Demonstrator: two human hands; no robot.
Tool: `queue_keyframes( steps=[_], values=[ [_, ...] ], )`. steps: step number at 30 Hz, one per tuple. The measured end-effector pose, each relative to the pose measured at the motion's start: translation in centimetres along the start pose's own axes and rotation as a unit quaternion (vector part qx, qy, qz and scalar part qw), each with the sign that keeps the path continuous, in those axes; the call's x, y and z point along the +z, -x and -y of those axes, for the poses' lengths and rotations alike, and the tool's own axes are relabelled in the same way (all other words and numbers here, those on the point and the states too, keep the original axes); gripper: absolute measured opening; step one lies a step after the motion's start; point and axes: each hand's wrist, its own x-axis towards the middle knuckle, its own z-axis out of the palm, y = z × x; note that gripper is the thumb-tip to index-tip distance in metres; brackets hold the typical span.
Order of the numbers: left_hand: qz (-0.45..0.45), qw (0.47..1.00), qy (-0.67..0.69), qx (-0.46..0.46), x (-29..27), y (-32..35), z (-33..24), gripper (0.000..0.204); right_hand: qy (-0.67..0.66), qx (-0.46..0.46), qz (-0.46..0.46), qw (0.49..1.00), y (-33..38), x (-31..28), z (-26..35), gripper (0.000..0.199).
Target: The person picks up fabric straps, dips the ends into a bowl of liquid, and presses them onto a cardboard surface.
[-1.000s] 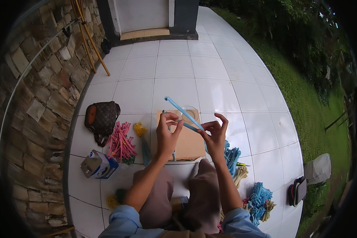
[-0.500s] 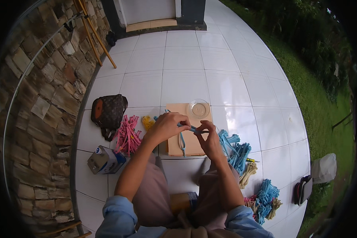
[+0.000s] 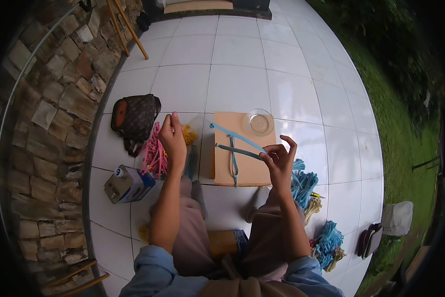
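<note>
My right hand (image 3: 280,161) pinches a light-blue fabric strip (image 3: 242,139) near its fold, over the right part of a cardboard box (image 3: 252,168). The strip's two ends stretch apart to the left, the upper one knotted or curled at its tip. My left hand (image 3: 173,138) is raised left of the box, thumb and fingers pressed together; whatever is in them, if anything, is too small to make out. Another blue strip (image 3: 234,166), looped, lies on the box top beneath. A clear round dish (image 3: 259,123) sits on the box's far right corner.
Left stand a brown patterned bag (image 3: 136,119), pink strips (image 3: 155,153), a yellow item (image 3: 189,134) and a metal can (image 3: 126,184). Right lie blue bundles (image 3: 304,187), a beige bundle (image 3: 312,209), a yellow-handled cutter (image 3: 317,195) and more bundles (image 3: 328,240). A stone wall (image 3: 49,114) borders the left.
My hands were together over the box, both on the blue strip. Now the left has moved away leftward, and the strip hangs from my right hand alone. The view has shifted too.
</note>
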Motion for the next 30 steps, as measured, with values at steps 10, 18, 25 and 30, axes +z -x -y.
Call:
queue_keyframes(
  steps=[10, 18, 25, 30],
  values=[
    [0.105, 0.965, -0.122, 0.208, -0.1, 1.0, -3.9, 0.009, -0.06, 0.109, 0.019, 0.992, -0.3, 1.3, -1.2, 0.052],
    [0.296, 0.909, 0.005, 0.294, 2.5, 3.1, -5.3, 0.025, -0.05, 0.146, 0.036, 0.987, -0.2, 1.0, -0.8, 0.055],
    [0.31, 0.806, -0.095, 0.495, 3.3, 3.6, -4.1, 0.03, -0.054, 0.145, 0.082, 0.985, 0.0, 0.6, -0.1, 0.053],
    [0.273, 0.807, -0.075, 0.518, 3.1, 3.9, -4.1, 0.027, -0.044, 0.15, 0.101, 0.983, 0.2, 0.5, 0.8, 0.052]
  ],
)
